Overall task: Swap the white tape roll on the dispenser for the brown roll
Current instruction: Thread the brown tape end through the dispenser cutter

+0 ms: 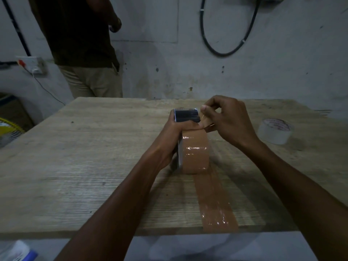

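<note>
Now, at the wooden worktop point(75, 166), I have both hands on the tape job. My left hand point(169, 140) is closed around the dispenser point(185, 115), clamping its metal side plate against the brown roll point(195, 149), which sits mounted on it and stands on edge near the middle of the worktop. My right hand point(224, 117) hovers just beyond the roll, thumb and forefinger pinched on the loose end of the brown tape point(206, 123) beside the dispenser's dark head. A strip of brown tape point(216, 202) lies stuck flat on the worktop, running from under the roll to the near edge. The white roll point(275, 130) lies flat on the worktop well off to the right, clear of both hands. Beyond the far edge a second person point(84, 44) in a dark shirt stands by the wall, where a black cable point(226, 51) hangs in a loop.
</note>
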`<state>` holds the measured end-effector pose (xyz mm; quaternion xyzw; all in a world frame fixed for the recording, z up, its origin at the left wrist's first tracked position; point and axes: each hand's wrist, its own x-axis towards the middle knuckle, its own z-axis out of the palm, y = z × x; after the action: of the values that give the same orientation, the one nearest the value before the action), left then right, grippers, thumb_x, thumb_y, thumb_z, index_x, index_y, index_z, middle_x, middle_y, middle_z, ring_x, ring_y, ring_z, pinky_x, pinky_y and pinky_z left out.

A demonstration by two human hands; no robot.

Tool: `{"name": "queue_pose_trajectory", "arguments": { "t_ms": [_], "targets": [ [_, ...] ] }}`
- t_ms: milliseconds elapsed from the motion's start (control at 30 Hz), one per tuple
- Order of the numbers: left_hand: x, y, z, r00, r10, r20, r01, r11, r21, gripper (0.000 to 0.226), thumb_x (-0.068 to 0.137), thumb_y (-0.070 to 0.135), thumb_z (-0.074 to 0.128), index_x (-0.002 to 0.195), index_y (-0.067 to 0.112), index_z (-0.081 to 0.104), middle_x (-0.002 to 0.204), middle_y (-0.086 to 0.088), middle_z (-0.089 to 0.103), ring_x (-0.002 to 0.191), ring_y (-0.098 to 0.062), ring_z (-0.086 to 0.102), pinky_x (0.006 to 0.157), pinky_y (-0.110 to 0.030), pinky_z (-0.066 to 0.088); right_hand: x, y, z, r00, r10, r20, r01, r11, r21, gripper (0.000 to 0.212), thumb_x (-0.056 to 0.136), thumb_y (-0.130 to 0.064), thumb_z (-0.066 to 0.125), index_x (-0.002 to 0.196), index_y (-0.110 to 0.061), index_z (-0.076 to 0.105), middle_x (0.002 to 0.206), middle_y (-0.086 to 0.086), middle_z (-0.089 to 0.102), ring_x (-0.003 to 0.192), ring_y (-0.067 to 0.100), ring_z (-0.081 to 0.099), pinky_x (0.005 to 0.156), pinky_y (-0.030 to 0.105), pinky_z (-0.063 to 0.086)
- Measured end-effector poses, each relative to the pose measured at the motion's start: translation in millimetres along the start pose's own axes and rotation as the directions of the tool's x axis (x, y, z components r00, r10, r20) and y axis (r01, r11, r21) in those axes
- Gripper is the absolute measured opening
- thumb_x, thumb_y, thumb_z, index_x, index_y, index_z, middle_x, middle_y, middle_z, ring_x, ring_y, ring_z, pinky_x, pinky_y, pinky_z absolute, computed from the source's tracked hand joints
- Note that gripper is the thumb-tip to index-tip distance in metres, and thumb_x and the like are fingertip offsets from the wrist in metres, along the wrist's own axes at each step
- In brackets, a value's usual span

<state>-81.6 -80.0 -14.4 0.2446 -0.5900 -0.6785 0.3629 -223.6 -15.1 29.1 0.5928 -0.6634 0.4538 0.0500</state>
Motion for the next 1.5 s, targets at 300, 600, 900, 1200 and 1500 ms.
{"name": "queue_pose_trajectory", "arguments": {
  "t_ms": [300, 600, 900, 1200, 1500],
  "targets": [
    [3, -2, -1, 1.000, 0.010, -0.002, -0.010, 1.000, -0.010, 0.056, 0.079, 0.014, 0.074, 0.128, 0.026, 0.049, 0.125, -0.017, 0.064, 0.106, -0.038, 0.068, 0.097, -0.065, 0.050, -4, -4, -1, 0.994, -0.093, -0.062, 0.092, 0.996, -0.019, 0.012, 0.097, -0.016, 0.061, 0.096, -0.006, 0.068, 0.086, -0.003, 0.060, 0.059, -0.012, 0.053, 0.052, -0.003, 0.040],
    [-1, 0, 3, 1.000, 0.004, 0.003, -0.004, 1.000, 0.005, 0.066, 0.069, 0.025, 0.075, 0.129, 0.022, 0.048, 0.126, -0.023, 0.062, 0.100, -0.040, 0.065, 0.095, -0.071, 0.047, 5, -2, -2, 0.950, -0.311, 0.008, 0.309, 0.939, -0.151, 0.008, 0.095, -0.006, 0.062, 0.089, -0.002, 0.064, 0.079, 0.000, 0.059, 0.057, -0.002, 0.050, 0.056, -0.003, 0.037],
    [-3, -1, 1, 1.000, 0.020, -0.012, -0.019, 0.999, 0.050, 0.054, 0.082, 0.017, 0.067, 0.132, 0.020, 0.045, 0.126, -0.026, 0.062, 0.094, -0.036, 0.067, 0.090, -0.056, 0.056, 19, -9, 10, 0.974, -0.227, 0.022, 0.227, 0.953, -0.199, 0.016, 0.085, 0.005, 0.056, 0.084, -0.006, 0.067, 0.072, -0.004, 0.060, 0.064, 0.013, 0.060, 0.065, 0.037, 0.058],
    [-3, 1, 3, 0.997, 0.072, -0.006, -0.070, 0.981, 0.178, 0.045, 0.092, 0.012, 0.060, 0.134, 0.016, 0.045, 0.117, -0.010, 0.064, 0.089, -0.019, 0.067, 0.074, -0.031, 0.056, 35, -22, 2, 0.992, -0.117, -0.050, 0.107, 0.981, -0.163, 0.015, 0.084, -0.004, 0.061, 0.078, -0.002, 0.075, 0.076, 0.011, 0.072, 0.064, 0.016, 0.063, 0.064, 0.027, 0.053],
    [-9, 4, 4, 0.997, 0.080, 0.011, -0.081, 0.985, 0.151, 0.046, 0.075, 0.027, 0.064, 0.118, 0.021, 0.050, 0.120, -0.026, 0.062, 0.106, -0.051, 0.064, 0.093, -0.066, 0.051, 40, -36, 0, 0.995, -0.091, 0.047, 0.095, 0.991, -0.093, 0.016, 0.072, -0.016, 0.053, 0.062, -0.019, 0.066, 0.073, 0.003, 0.069, 0.073, 0.020, 0.068, 0.071, 0.050, 0.059]
  ]
}}
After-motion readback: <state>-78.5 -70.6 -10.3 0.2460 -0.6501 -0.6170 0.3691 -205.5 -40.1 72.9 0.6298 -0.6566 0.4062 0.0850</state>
